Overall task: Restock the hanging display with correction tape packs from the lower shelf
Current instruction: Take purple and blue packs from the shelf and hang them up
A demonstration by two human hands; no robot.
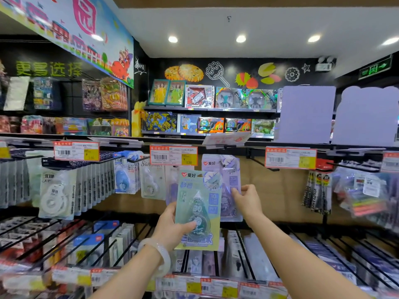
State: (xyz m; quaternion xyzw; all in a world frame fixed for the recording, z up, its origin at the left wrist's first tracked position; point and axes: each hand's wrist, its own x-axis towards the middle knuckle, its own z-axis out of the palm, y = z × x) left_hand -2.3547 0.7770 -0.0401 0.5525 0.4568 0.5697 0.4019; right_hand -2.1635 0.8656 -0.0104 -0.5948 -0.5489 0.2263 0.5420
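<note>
Green pack (pixel 197 210) of correction tape, upright, held in front of the hanging display. Left hand (pixel 172 225) grips its lower left edge: thumb across the front of the blister, fingers hidden behind the card. A pale bangle (pixel 160 255) sits on that wrist.

Right hand (pixel 246 200) is just right of the green pack, fingers curled onto the right edge of the purple packs (pixel 224 188) hanging on the hook (pixel 226 164) behind. Fingertips touch the front purple card; thumb position behind it cannot be told. The green pack overlaps the left part of the purple packs and hides their lower left corner.

Above, on the rail: price tag (pixel 173 155), red border with yellow patch, directly over the green pack's top. Second tag (pixel 290 158) to the right, over a bare hook.

Left of the green pack: white tape pack (pixel 151 182), then blue pack (pixel 124 175), then a long row of grey-edged packs (pixel 95 186) with a large white pack (pixel 57 194) in front.

Far right: dark packs (pixel 318 190) and blurred coloured packs.

Below the hands: lower shelf (pixel 216 283) with wire dividers and upright packs, price labels along its front edge. The left forearm crosses over this shelf.

Background: toy boxes (pixel 198 97) on wall shelving.
</note>
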